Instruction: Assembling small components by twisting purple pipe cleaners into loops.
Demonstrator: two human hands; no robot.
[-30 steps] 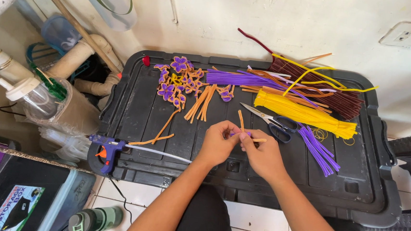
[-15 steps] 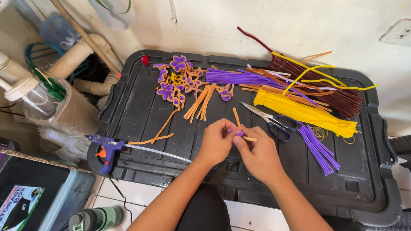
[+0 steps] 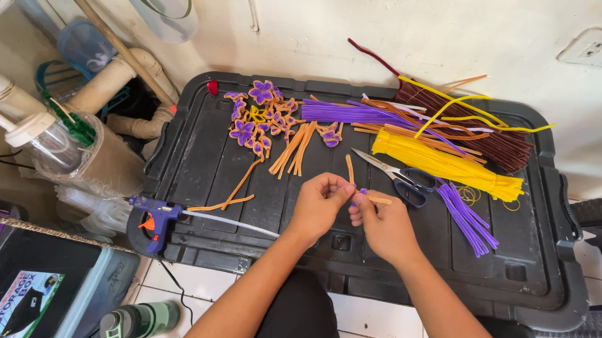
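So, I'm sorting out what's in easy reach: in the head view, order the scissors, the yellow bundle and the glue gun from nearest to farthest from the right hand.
1. Scissors: just above the right hand, slightly right.
2. Yellow bundle: beyond the scissors, up and right.
3. Glue gun: far left, at the lid's edge.

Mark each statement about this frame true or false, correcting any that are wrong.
1. Both hands pinch a small purple and orange pipe cleaner piece. True.
2. The scissors are in the right hand. False: they lie on the black lid.
3. The glue gun lies left of the left hand. True.
4. The yellow pipe cleaner bundle sits on the floor tiles. False: it rests on the lid.
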